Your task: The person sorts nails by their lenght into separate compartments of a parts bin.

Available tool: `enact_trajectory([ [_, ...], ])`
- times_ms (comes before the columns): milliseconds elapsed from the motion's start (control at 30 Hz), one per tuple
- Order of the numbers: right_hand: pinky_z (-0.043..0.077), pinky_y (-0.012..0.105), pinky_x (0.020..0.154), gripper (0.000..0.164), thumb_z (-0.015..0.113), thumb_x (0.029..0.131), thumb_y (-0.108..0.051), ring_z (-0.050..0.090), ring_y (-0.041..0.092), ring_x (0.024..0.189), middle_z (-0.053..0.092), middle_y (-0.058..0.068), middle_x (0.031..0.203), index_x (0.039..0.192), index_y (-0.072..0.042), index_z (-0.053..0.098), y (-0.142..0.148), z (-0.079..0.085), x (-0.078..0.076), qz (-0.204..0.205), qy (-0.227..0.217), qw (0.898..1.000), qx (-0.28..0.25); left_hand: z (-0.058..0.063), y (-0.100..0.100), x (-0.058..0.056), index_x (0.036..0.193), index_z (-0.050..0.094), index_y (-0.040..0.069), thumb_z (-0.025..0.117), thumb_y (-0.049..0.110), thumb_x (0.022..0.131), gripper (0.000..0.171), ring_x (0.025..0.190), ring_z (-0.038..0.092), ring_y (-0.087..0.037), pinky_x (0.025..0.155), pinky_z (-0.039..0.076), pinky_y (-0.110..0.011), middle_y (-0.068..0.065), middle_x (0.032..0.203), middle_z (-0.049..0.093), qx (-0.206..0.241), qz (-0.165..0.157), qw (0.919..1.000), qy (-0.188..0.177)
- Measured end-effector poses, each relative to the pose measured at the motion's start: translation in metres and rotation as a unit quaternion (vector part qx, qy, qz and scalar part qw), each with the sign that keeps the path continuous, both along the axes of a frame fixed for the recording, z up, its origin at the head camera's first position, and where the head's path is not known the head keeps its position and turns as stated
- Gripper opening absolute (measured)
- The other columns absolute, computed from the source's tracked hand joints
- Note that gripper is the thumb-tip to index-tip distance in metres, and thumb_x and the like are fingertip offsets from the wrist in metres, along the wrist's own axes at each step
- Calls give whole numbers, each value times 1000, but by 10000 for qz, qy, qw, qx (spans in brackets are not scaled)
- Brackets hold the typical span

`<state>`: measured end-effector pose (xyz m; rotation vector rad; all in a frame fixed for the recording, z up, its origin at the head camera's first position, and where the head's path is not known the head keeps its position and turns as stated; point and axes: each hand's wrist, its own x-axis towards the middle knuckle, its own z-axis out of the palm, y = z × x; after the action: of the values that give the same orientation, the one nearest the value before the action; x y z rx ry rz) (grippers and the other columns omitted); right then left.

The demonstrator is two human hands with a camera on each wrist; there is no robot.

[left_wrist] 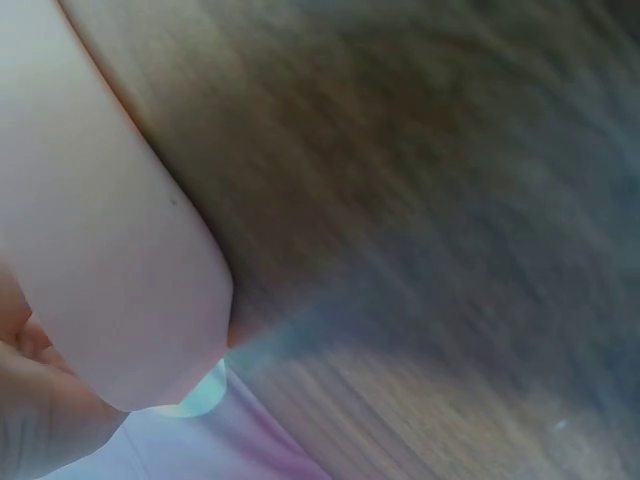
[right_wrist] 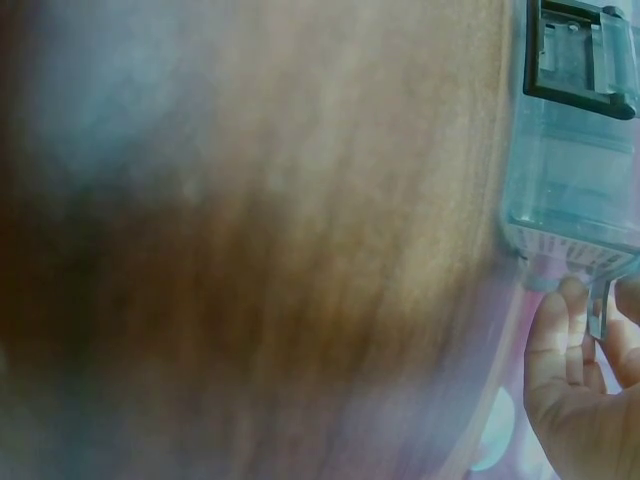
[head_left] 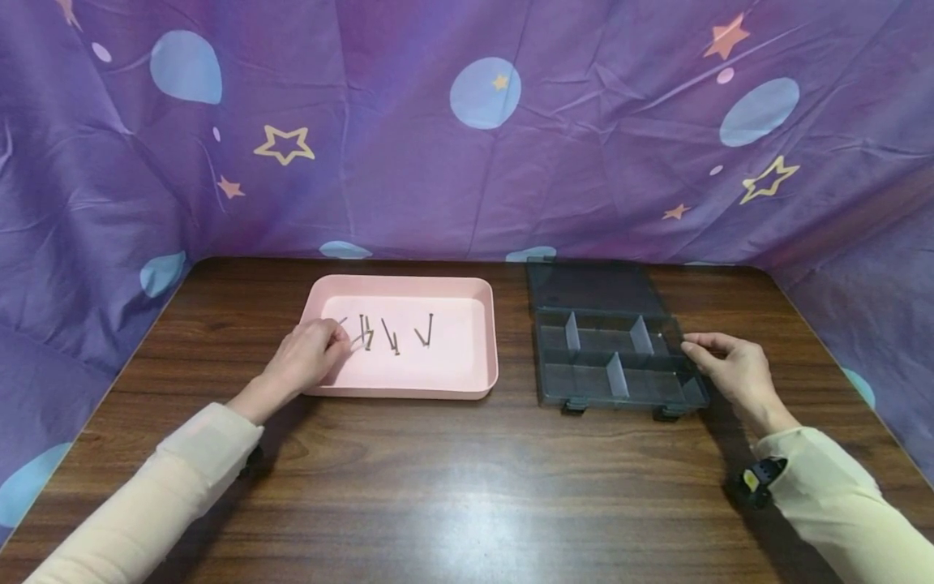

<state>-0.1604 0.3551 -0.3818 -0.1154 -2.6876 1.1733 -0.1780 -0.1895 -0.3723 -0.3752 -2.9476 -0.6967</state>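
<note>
Several long, thin screws (head_left: 394,337) lie loose in a shallow pink tray (head_left: 452,381). Over the tray's left end, my left hand (head_left: 310,353) bends its fingers beside the nearest screws; the fingertips are blurred, so any grip on a screw is unclear. The left wrist view has the tray's outer wall (left_wrist: 130,230) hiding most of that hand. My right hand (head_left: 737,373) pinches the right side of a dark see-through compartment box (head_left: 584,377). In the right wrist view, a clear edge of it sits between thumb and fingers (right_wrist: 545,345).
The box's lid (head_left: 591,284) lies folded back behind it, and two black latches (head_left: 574,406) hang along its front. Pale dividers (head_left: 617,375) split the inside. A purple patterned cloth (head_left: 409,162) hangs behind the brown wooden table (head_left: 409,478).
</note>
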Motion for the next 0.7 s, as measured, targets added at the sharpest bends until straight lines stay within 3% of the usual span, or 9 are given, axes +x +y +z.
enact_trajectory([
  [367,42,11,52,35,60,92,-18,48,-9,59,50,-35,70,110,13,61,0,0,0,7,62,10000,1,2,6,-1,84,65,2,60,8,87,9,77,59,-29,70,46,-46,-13,82,65,349,81,9986,382],
  [600,43,12,53,38,60,92,-21,49,-8,61,59,-27,76,110,12,61,1,0,0,26,35,10000,0,7,17,-3,86,64,3,58,10,88,9,65,48,-19,60,39,-34,-5,67,55,669,151,9973,249],
  [700,42,12,52,37,60,92,-20,48,-9,60,57,-29,75,109,12,62,0,0,0,14,78,10000,18,10,23,-4,85,65,4,60,11,89,9,61,44,-16,58,35,-29,-3,66,53,763,105,9968,236],
])
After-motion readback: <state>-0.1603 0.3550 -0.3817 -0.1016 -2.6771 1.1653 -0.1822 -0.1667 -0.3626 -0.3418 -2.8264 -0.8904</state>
